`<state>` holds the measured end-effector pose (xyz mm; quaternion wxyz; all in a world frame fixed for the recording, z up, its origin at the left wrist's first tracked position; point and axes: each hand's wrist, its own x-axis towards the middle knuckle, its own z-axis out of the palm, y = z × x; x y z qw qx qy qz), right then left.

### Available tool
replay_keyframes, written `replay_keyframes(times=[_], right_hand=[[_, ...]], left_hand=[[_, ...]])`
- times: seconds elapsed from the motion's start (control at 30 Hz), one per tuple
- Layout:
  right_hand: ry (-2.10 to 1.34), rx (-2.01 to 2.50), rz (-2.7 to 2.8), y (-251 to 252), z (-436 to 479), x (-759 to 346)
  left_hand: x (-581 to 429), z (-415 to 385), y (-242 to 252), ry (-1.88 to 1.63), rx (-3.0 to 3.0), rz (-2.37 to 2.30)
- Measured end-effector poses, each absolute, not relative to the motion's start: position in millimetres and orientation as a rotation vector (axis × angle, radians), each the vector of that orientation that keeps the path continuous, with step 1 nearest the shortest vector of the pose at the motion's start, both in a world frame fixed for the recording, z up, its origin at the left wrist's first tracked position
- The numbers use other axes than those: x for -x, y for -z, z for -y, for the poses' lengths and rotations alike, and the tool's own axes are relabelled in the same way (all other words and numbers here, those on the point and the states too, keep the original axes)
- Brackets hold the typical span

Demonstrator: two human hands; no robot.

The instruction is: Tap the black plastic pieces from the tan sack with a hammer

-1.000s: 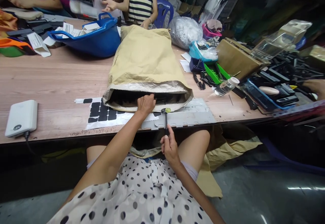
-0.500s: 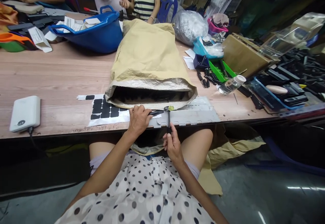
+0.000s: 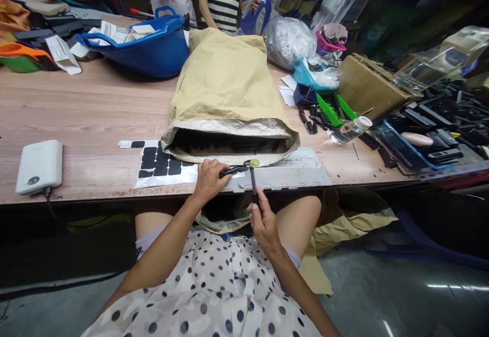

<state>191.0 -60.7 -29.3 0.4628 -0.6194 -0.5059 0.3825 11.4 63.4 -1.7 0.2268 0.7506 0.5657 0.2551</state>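
My left hand [image 3: 209, 180] is closed on a slim black part [image 3: 234, 170], holding it over the grey board [image 3: 294, 173] at the table's front edge. In my right hand [image 3: 266, 226], the fingers wrap round the dark handle of a small hammer [image 3: 252, 180]. Its yellow-green head is at the right end of the black part; whether they touch I cannot tell. Left of my left hand lies a white sheet of black stickers [image 3: 150, 165]. Just behind both hands, a tan sack [image 3: 225, 80] lies with its mouth towards me, dark items inside.
A blue basin [image 3: 145, 57] with white boxes stands back left, a white power bank [image 3: 40, 166] front left. At right are a green tray [image 3: 331, 109], a clear bottle [image 3: 349, 130] and piled black parts [image 3: 439, 133]. An open sack [image 3: 225, 223] is below the table edge. Co-workers are opposite.
The hammer's head has shifted slightly left along the black part, and more of that part shows beside my left fingers. Across the table, a person now holds up a flat pale object.
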Motion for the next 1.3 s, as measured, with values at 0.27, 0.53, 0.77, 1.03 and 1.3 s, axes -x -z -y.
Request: replay_keyframes(times=[0.27,0.53,0.77,1.03,1.3], right_hand=[[-0.708,1.486,1.443,20,64,-187],[-0.704,1.486,1.518,23,64,-188],[-0.736,1.428,1.564,21,67,-181],[-0.763,1.499,1.404,30,67,-185],[-1.053,1.524,1.014,39,60,-183]], left_hand=[[-9,-71,3,-0.691,-2.082,-1.528],[-10,-70,3,-0.689,-2.07,-1.535],[-10,-71,1,-0.676,-2.06,-1.543],[-10,-68,-2,-0.697,-2.065,-1.554],[-7,-65,-5,-0.697,-2.074,-1.509]])
